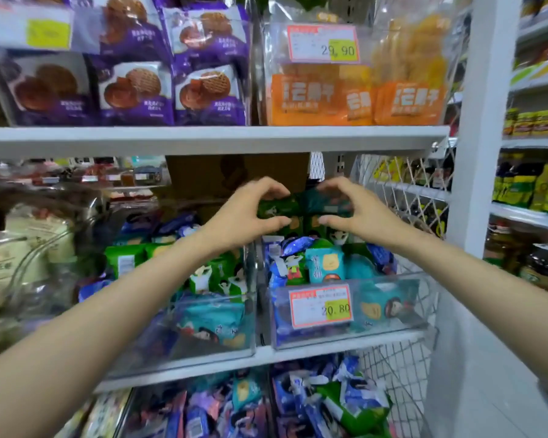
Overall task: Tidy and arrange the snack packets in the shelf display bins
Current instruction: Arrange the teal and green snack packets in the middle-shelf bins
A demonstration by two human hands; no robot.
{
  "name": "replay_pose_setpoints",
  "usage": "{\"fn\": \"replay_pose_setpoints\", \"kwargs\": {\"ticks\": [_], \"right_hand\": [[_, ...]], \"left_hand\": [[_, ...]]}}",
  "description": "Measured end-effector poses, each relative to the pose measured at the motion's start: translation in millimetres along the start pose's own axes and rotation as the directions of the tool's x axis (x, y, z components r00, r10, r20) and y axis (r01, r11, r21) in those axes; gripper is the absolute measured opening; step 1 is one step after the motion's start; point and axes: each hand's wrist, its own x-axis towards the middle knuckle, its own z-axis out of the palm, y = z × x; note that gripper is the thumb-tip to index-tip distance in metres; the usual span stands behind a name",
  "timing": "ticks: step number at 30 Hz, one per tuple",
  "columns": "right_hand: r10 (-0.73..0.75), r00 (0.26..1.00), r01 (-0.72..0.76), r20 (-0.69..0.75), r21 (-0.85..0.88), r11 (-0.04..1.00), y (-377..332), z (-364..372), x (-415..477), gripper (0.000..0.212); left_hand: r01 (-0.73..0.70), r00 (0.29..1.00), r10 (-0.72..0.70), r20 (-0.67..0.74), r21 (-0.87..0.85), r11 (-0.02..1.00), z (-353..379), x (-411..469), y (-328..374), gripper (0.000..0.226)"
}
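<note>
Both my hands reach deep into the middle shelf, above the back of two clear plastic bins. My left hand (250, 210) grips a green snack packet (277, 207) between curled fingers and thumb. My right hand (351, 207) grips a teal snack packet (325, 202) the same way, right beside the green one. The left bin (203, 349) holds green, blue and teal packets in a loose heap. The right bin (389, 327) holds blue, teal and green packets mixed together, behind a price tag (320, 306) reading 20.80.
A brown cardboard box (238, 173) stands behind my hands. The shelf above carries purple waffle packets (136, 90) and orange packets (355, 96). Lower bins (317, 403) hold more mixed packets. White wire mesh (402, 191) closes the right side; another aisle's shelves (532, 184) lie beyond.
</note>
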Motion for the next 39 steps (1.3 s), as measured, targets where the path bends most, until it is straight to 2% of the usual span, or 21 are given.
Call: {"fn": "replay_pose_setpoints", "kwargs": {"ticks": [5,11,14,17,19,22,24,26,27,31,32,34,36,39], "right_hand": [[-0.093,0.994,0.08,0.061,0.193,0.978,-57.6,8.4,-93.1,0.047],[-0.175,0.983,0.161,0.047,0.217,0.963,-73.9,50.1,-190.4,0.03],[-0.08,0.985,0.039,0.15,0.26,0.965,-56.6,84.2,-214.4,0.035],[0.068,0.956,-0.129,0.284,0.202,0.971,-22.4,122.1,-228.7,0.043],[0.125,0.939,-0.196,0.321,0.2,0.96,-2.0,144.0,-236.5,0.05],[0.156,0.913,-0.246,0.378,0.202,0.948,4.7,173.9,-241.4,0.049],[0.129,0.901,-0.228,0.414,0.201,0.953,-1.6,192.3,-239.5,0.047],[0.101,0.897,-0.204,0.43,0.203,0.958,-5.6,208.1,-235.1,0.044],[0.097,0.894,-0.205,0.437,0.207,0.957,-7.0,213.8,-232.2,0.042],[0.129,0.888,-0.227,0.441,0.177,0.958,-9.0,226.9,-222.1,0.037],[0.137,0.887,-0.234,0.442,0.173,0.957,-9.1,228.2,-220.9,0.036],[0.155,0.883,-0.257,0.442,0.182,0.949,-10.4,229.1,-219.7,0.035],[0.168,0.89,-0.281,0.424,0.221,0.934,-14.3,228.2,-219.5,0.035],[0.176,0.886,-0.342,0.429,0.348,0.873,-25.9,231.4,-218.3,0.045]], "left_hand": [[-0.057,0.996,0.05,-0.068,-0.102,0.993,-15.8,-106.2,43.3,0.033],[0.065,0.996,-0.05,0.071,-0.224,0.972,-0.6,-216.3,42.7,0.028],[0.144,0.979,-0.109,0.171,-0.208,0.968,20.2,-249.0,20.9,0.028],[0.29,0.939,-0.243,0.244,-0.178,0.94,41.6,-272.7,-13.4,0.02],[0.367,0.907,-0.321,0.273,-0.137,0.92,54.2,-286.5,-40.5,0.023],[0.461,0.841,-0.416,0.346,-0.056,0.886,68.0,-310.1,-77.3,0.032],[0.507,0.763,-0.468,0.445,0.035,0.861,75.0,-323.9,-95.0,0.03],[0.477,0.674,-0.501,0.542,0.198,0.856,84.3,-333.7,-108.2,0.028],[0.44,0.642,-0.512,0.571,0.273,0.856,87.9,-336.4,-113.2,0.035],[0.435,0.501,-0.527,0.687,0.327,0.839,97.5,-339.9,-127.4,0.06],[0.411,0.486,-0.524,0.699,0.346,0.843,97.8,-339.7,-127.8,0.063],[0.397,0.516,-0.519,0.681,0.347,0.85,96.7,-338.6,-125.9,0.068],[0.459,0.591,-0.526,0.611,0.282,0.843,95.4,-332.8,-116.3,0.072],[0.623,0.716,-0.55,0.431,-0.038,0.781,92.6,-314.2,-97.0,0.055]]}}
